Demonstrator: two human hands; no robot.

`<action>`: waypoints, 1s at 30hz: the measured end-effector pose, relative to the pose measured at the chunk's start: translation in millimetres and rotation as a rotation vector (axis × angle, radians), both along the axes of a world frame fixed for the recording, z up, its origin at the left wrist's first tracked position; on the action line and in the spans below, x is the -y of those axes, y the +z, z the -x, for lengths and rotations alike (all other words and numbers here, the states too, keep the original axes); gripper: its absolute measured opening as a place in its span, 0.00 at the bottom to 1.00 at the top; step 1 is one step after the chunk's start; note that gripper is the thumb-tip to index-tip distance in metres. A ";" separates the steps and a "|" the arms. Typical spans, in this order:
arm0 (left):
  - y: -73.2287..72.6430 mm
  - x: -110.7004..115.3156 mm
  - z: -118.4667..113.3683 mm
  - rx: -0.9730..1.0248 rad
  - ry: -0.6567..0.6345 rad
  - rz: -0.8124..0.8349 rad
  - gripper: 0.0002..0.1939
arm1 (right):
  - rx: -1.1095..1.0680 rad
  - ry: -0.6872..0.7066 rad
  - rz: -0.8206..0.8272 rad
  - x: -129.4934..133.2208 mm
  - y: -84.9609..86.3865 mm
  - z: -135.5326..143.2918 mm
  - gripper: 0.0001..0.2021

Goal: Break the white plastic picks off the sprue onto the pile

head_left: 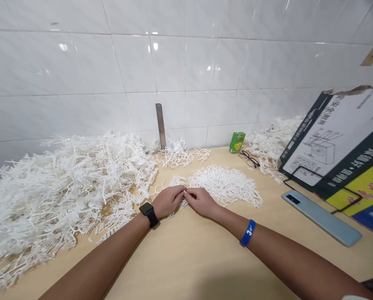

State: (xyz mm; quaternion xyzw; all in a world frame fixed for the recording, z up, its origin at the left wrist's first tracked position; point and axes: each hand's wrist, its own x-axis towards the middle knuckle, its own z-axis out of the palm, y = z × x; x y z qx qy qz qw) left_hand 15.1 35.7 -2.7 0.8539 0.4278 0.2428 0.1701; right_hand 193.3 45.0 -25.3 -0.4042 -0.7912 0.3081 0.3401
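Note:
My left hand [167, 202], with a black watch at the wrist, and my right hand [202, 201], with a blue wristband, meet at the fingertips over the table. Both are closed in a pinch around a small white plastic piece [184, 192], mostly hidden by the fingers. Just behind my right hand spreads a low heap of short, thin white pieces [225, 183]. To the left rises a large tangled pile of white branched strands [64, 187], which look like plastic. A smaller clump of such strands [176, 154] lies farther back.
At the right are a light-blue phone [324, 217], a black wire stand [345, 210] and a printed cardboard box [326, 146]. Eyeglasses [249, 158] and a small green box [236, 142] sit near more white strands [274, 137]. A metal bracket [160, 125] stands against the tiled wall.

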 end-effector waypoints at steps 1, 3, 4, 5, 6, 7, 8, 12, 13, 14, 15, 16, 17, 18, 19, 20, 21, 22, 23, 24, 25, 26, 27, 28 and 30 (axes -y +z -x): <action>-0.4 -0.8 0.2 0.045 -0.001 0.015 0.15 | 0.002 -0.003 0.003 -0.3 -0.1 0.1 0.16; -1.2 -2.2 0.6 0.115 -0.007 0.055 0.15 | 0.003 -0.008 0.002 -0.2 -0.2 -0.1 0.16; -1.6 -2.7 0.8 0.127 -0.009 0.080 0.16 | 0.002 -0.010 -0.002 0.2 -0.3 -0.3 0.15; -1.9 -3.1 1.0 0.125 -0.006 0.105 0.16 | 0.000 -0.011 -0.006 0.6 -0.4 -0.5 0.15; -2.2 -3.4 1.1 0.115 0.002 0.124 0.17 | -0.002 -0.012 -0.010 1.0 -0.4 -0.7 0.15; -2.5 -3.6 1.1 0.108 0.013 0.134 0.17 | -0.005 -0.012 -0.011 1.4 -0.4 -0.8 0.15; -2.8 -3.8 1.1 0.106 0.027 0.134 0.17 | -0.007 -0.010 -0.010 1.6 -0.4 -1.0 0.15; -3.7 -4.8 1.3 0.118 0.044 0.109 0.16 | -0.003 0.010 0.003 1.2 -0.2 -1.7 0.16; -3.7 -5.3 1.6 0.111 0.043 0.111 0.16 | -0.001 0.011 0.005 1.0 -0.1 -1.9 0.16; -3.7 -5.7 2.1 0.099 0.044 0.115 0.16 | 0.000 0.012 0.005 0.9 0.0 -2.1 0.16; -3.7 -6.1 2.5 0.086 0.048 0.116 0.17 | 0.001 0.011 0.004 1.0 0.1 -2.3 0.16; -3.6 -6.4 3.0 0.072 0.054 0.116 0.18 | 0.002 0.009 0.003 1.2 0.3 -2.5 0.15; -3.6 -6.6 3.3 0.061 0.063 0.113 0.19 | 0.004 0.007 0.003 1.6 0.4 -2.6 0.15; -3.7 -6.7 3.5 0.051 0.074 0.106 0.20 | 0.006 0.006 0.003 2.0 0.6 -2.7 0.15; -3.9 -6.7 3.5 0.045 0.084 0.098 0.20 | 0.007 0.004 0.004 2.5 0.8 -2.7 0.15; -4.1 -6.5 3.2 0.041 0.092 0.089 0.20 | 0.006 0.002 0.006 2.9 1.1 -2.6 0.15; -4.1 -6.4 2.8 0.037 0.094 0.083 0.20 | 0.002 0.000 0.012 3.3 1.5 -2.5 0.15; -4.1 -6.2 2.2 0.037 0.095 0.076 0.20 | -0.004 -0.001 0.022 3.7 2.0 -2.3 0.15; -3.8 -6.1 1.6 0.038 0.088 0.069 0.19 | -0.011 -0.003 0.036 3.9 2.5 -2.2 0.15; -3.4 -6.1 0.9 0.043 0.074 0.057 0.18 | -0.018 -0.009 0.053 4.0 3.1 -2.0 0.16; -3.0 -6.2 0.3 0.053 0.053 0.039 0.17 | -0.024 -0.016 0.068 4.0 3.6 -1.8 0.16; -2.6 -6.2 -0.2 0.069 0.025 0.014 0.16 | -0.030 -0.021 0.078 3.9 3.9 -1.7 0.16; -2.3 -6.2 -0.5 0.091 -0.007 -0.014 0.15 | -0.034 -0.025 0.081 3.8 4.1 -1.6 0.16; -2.3 -6.1 -0.8 0.117 -0.040 -0.038 0.14 | -0.036 -0.026 0.078 3.7 4.1 -1.5 0.16; -3.3 -5.5 -1.1 0.159 -0.081 -0.059 0.13 | -0.043 -0.030 0.057 4.0 3.8 -1.3 0.15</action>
